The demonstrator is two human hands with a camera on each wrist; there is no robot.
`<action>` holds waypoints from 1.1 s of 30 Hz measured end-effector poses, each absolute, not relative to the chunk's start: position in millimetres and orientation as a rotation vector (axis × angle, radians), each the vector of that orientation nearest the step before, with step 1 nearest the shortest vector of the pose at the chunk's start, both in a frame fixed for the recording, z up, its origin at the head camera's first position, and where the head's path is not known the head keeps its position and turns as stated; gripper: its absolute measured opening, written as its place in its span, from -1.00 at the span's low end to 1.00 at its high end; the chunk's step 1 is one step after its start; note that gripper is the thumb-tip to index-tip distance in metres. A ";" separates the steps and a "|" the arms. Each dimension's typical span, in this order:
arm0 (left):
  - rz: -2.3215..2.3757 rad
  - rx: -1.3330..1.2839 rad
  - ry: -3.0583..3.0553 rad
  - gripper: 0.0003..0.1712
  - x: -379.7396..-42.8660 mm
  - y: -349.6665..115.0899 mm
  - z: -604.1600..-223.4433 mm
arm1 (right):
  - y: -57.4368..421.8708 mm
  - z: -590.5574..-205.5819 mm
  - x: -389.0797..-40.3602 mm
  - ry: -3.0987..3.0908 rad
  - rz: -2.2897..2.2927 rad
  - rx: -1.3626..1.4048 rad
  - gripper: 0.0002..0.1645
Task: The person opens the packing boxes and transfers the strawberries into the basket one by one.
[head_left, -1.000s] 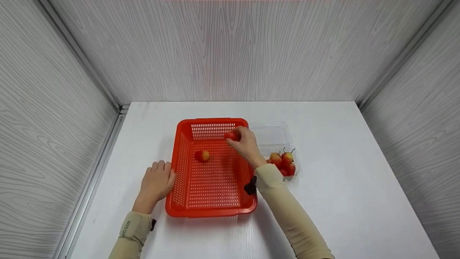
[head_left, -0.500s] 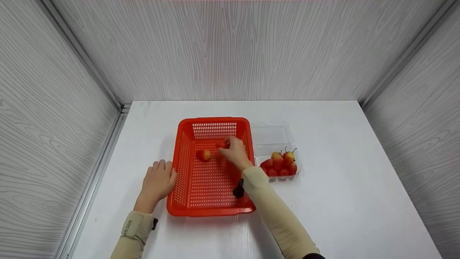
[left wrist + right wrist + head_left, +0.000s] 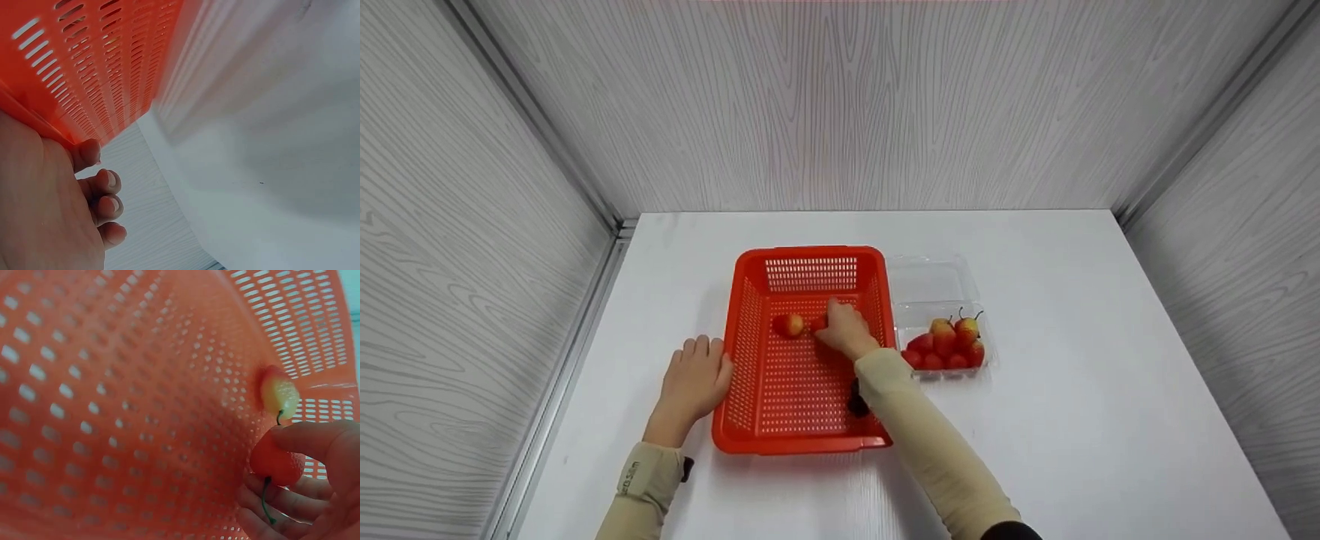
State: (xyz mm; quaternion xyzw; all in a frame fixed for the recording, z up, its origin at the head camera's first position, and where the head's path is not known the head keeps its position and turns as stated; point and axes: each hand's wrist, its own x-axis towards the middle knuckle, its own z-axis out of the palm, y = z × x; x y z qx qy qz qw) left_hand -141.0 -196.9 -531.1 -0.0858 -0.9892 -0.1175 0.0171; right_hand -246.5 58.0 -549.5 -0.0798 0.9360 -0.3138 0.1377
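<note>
A red perforated plastic basket [image 3: 787, 445] stands on the white table. Inside it, my right hand [image 3: 847, 331] pinches a small red pear-shaped fruit [image 3: 277, 461] with a green stem, low near the basket floor. Close beside the held fruit lies another small fruit [image 3: 789, 325], part red and part yellow. My left hand [image 3: 696, 379] holds the basket's left rim. From the left wrist view, its curled fingertips [image 3: 107, 205] show outside the basket wall; the thumb is hidden there.
Right of the basket, a clear plastic box [image 3: 934, 281] lies with its lid folded back. Several red and yellow fruits [image 3: 949, 346] with stems fill its near half. Wood-grain panels [image 3: 840, 105] rise behind and at both sides of the table.
My right hand has moved left and down into the basket with the red fruit, bringing it next to the other one. My left hand stays on the rim.
</note>
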 end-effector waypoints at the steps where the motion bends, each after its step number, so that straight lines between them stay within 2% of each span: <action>1: -0.365 -0.271 -3.071 -0.72 -140.7 -197.0 -531.0 | 57.1 -550.2 -246.7 2.723 -0.889 -0.237 -0.55; 8: -0.360 -0.292 -3.033 -0.76 -141.0 -197.0 -532.2 | 55.1 -554.0 -249.0 2.785 -0.807 -0.266 -0.49; 17: -0.349 -0.290 -3.039 -0.76 -140.8 -196.1 -531.2 | 54.3 -556.0 -249.7 2.732 -0.839 -0.246 -0.61; 33: -0.364 -0.283 -3.061 -0.74 -141.9 -198.1 -533.2 | 55.6 -555.2 -247.1 2.736 -0.875 -0.260 -0.57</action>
